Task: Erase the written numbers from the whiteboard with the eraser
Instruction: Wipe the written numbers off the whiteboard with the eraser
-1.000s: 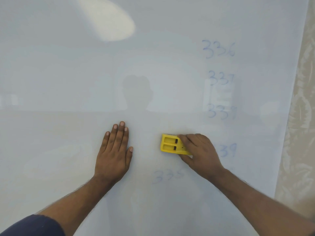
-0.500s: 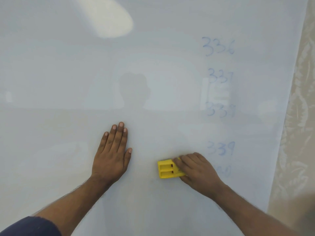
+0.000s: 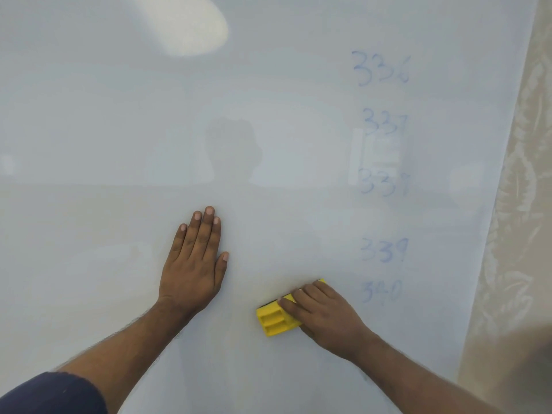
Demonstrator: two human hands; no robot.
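A whiteboard (image 3: 119,144) fills the view. My right hand (image 3: 327,316) grips a yellow eraser (image 3: 274,319) and presses it flat on the board, low and right of centre. My left hand (image 3: 194,264) lies flat on the board, fingers together, left of the eraser and apart from it. Faint blue numbers run down the right side: 336 (image 3: 380,68), 337 (image 3: 385,124), one smeared number (image 3: 383,185), 339 (image 3: 383,251) and 340 (image 3: 382,291). The 340 sits just right of my right hand's knuckles.
The board's right edge (image 3: 507,144) runs down beside a cream patterned wall (image 3: 525,204). A bright light glare (image 3: 191,28) reflects at the top of the board. A dark blue sleeve (image 3: 50,395) shows at the bottom left.
My right hand slid the eraser down the board, over the faint 335 below it, which no longer shows. My left hand stayed flat in place.
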